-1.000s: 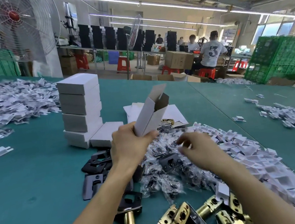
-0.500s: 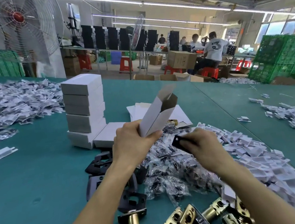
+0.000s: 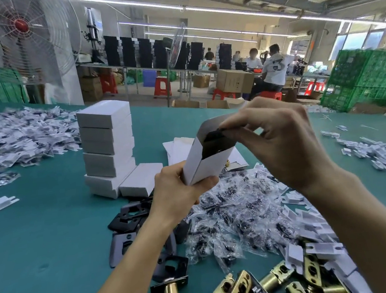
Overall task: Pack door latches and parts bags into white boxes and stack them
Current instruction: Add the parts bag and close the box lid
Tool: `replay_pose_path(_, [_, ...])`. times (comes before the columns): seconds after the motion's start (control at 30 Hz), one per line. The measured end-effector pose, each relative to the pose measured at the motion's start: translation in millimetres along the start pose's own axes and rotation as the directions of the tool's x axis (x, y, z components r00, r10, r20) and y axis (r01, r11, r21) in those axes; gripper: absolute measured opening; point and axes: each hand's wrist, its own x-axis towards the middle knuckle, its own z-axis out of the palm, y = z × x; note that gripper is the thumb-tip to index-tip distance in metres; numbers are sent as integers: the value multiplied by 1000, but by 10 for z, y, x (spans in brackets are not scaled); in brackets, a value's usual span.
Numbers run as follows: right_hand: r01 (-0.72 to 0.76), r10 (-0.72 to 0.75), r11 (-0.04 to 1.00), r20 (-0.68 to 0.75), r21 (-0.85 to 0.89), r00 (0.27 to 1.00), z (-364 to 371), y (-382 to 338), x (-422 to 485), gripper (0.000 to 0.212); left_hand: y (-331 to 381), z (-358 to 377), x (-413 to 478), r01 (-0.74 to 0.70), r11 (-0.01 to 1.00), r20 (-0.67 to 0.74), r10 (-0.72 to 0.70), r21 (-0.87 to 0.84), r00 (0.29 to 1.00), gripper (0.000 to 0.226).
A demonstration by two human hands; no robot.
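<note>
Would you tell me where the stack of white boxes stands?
The stack stands left of centre in the head view, on the table beside a lone box.

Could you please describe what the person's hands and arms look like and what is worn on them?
The left hand and right hand wear no gloves, and no rings show on the visible fingers. The left forearm and right forearm carry no sleeve, watch or band as far as the frame reaches; upper arms are out of view.

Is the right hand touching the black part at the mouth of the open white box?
Touching. The head view shows the right hand pinching the black part by its top edge at the mouth of the open white box.
</note>
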Motion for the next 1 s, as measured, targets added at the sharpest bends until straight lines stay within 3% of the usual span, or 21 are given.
replay_pose_path(0.3, [37,-28,998,145,-58,989,151,-78,33,10,39,7,-4,7,999,3,-7,-32,1000,25])
replay_pose_path(0.53, [-67,181,959,416,-274,891,147,-44,161,21,14,9,-22,1,1000,35,-1,15,999,23])
replay_pose_path(0.6, [-108,217,963,474,-248,853,145,-27,180,23,2,16,-27,12,999,49,-13,30,999,21])
replay_pose_path(0.63, [-145,220,970,448,-194,867,140,-24,164,24,-5,17,-25,25,999,49,-27,27,998,21])
replay_pose_path(0.7, [-229,237,971,238,-61,942,122,-3,89,21,-16,12,-15,60,998,30,-60,8,998,23])
replay_pose_path(0.77, [-315,315,949,51,-2,948,118,82,-47,17,-30,1,1,91,996,-12,-91,0,996,23])
replay_pose_path(0.8, [-369,370,929,64,-21,927,145,144,-133,16,-39,-7,7,104,995,-37,-104,-1,994,23])
replay_pose_path(0.83, [-425,434,901,168,-88,885,183,221,-229,14,-47,-15,12,112,994,-59,-112,-4,992,22])
replay_pose_path(0.87, [-456,498,867,330,-200,802,234,286,-335,13,-54,-23,12,116,993,-75,-117,-9,990,22])
replay_pose_path(0.93, [-419,587,810,588,-412,557,355,355,-563,28,-66,-25,12,112,994,-89,-113,-13,990,23])
replay_pose_path(0.97, [-388,610,792,642,-472,464,425,369,-679,38,-70,-20,12,108,994,-90,-109,-19,990,24])
replay_pose_path(1.0, [-358,629,777,656,-517,418,489,376,-785,44,-70,-12,9,104,994,-85,-107,-32,991,24])
